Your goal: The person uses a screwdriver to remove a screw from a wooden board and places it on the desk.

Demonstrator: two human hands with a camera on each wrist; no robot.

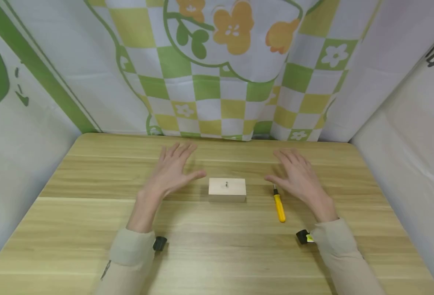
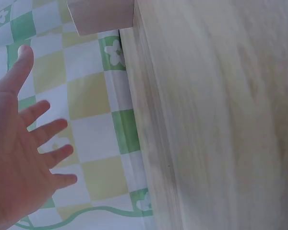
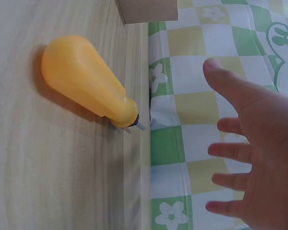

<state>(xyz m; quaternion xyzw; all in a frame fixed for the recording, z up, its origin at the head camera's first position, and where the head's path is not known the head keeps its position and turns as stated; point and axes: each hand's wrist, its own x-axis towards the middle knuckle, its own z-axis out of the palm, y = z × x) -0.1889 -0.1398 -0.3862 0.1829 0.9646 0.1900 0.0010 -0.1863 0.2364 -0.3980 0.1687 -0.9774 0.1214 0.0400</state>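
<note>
A pale wooden block [image 1: 227, 187] sits near the middle of the table, with a small metal screw [image 1: 226, 184] standing up from its top. To its right lies a screwdriver with a yellow handle [image 1: 280, 208]; the same screwdriver [image 3: 84, 79] looks large in the right wrist view. My left hand [image 1: 172, 170] is held left of the block, fingers spread and holding nothing. On the other side my right hand [image 1: 296, 174] hovers by the screwdriver's tip, fingers extended, covering part of the shaft. The block [image 2: 103, 15] shows only partly in the left wrist view.
The wood-grain table [image 1: 217, 254] reaches back to a checkered curtain [image 1: 209, 86] with flower prints. White cloth walls [image 1: 405, 135] stand on both sides. Black wrist devices [image 1: 160, 243] show beside the cuffs.
</note>
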